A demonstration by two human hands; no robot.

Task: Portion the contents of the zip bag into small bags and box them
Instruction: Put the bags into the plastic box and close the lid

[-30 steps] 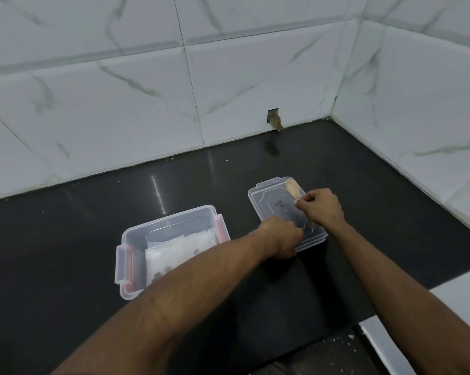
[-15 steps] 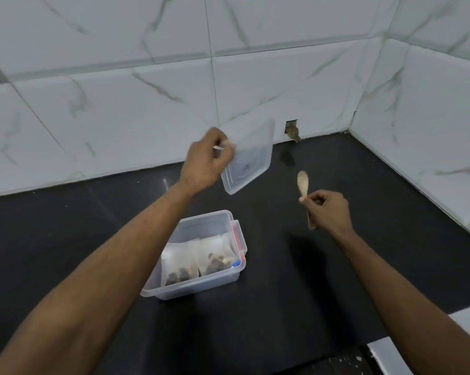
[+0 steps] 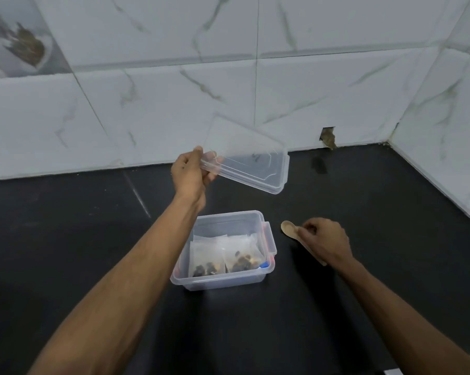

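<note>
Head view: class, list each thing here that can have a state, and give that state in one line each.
Box: open, on the counter, small bags inside.
Lid: off, held tilted in the air.
Small bags: two, side by side in the box.
Spoon: held low, bowl empty.
Left hand: grips lid.
Right hand: grips spoon.

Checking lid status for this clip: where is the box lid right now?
Head view, centre: the lid is held in the air by the left hand, above and behind the open box.

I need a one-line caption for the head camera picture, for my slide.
Left hand holds the clear lid above the open box of filled small bags; right hand holds a wooden spoon.
</note>
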